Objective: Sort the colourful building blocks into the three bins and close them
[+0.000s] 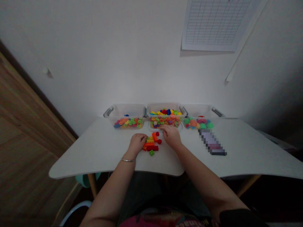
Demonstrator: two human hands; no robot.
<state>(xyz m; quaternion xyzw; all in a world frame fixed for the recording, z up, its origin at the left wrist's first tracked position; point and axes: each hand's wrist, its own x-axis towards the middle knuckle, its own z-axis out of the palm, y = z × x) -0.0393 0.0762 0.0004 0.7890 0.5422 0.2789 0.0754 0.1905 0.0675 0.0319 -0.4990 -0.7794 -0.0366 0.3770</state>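
My left hand (137, 143) rests on the table with its fingers curled against the left side of a cluster of toy bricks (150, 144) in orange, yellow and red. The fingers seem to grip the cluster's edge. My right hand (171, 136) is bent inward just in front of the middle bin, fingertips drawn together; whatever they hold, if anything, is too small to make out. Between the hands lie an orange brick (154, 136) and small red bricks (159, 142). A green brick (151, 153) sits closer to me.
Against the wall stand three clear bins: the left bin (129, 108), the middle bin (163, 107) and the right bin (197, 108), all holding colourful plastic pieces. A blurred-out phone (212, 142) lies on the white table (251, 148), right of my right hand. A printed sheet (209, 26) hangs above.
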